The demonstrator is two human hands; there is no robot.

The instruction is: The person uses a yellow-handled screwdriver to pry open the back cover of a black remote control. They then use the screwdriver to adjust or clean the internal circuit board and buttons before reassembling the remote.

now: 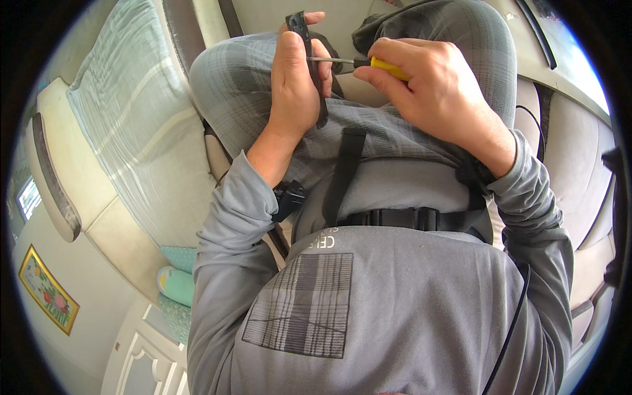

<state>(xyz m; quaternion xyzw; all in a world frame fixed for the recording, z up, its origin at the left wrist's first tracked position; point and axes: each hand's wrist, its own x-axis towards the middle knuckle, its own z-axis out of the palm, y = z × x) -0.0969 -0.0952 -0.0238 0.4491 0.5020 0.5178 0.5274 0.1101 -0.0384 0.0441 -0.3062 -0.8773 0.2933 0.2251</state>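
My left hand [294, 85] is closed round a long, narrow black piece [322, 108], held nearly upright above my lap; its exact kind does not show. In my right hand [431, 85] is a screwdriver [390, 68] with a yellow and black handle, gripped between thumb and curled fingers. The thin metal shaft points left, and its tip meets the side of the black piece near my left fingers. Whether the tip sits in a screw is hidden.
My legs in plaid trousers [230, 85] are bent beneath my hands. A strap with a black buckle [401, 218] crosses my waist. To the left is a sofa seat with a pale cover [131, 85]; a pale tabletop [566, 72] stands at the far right. A dark cable [510, 336] hangs along my right side.
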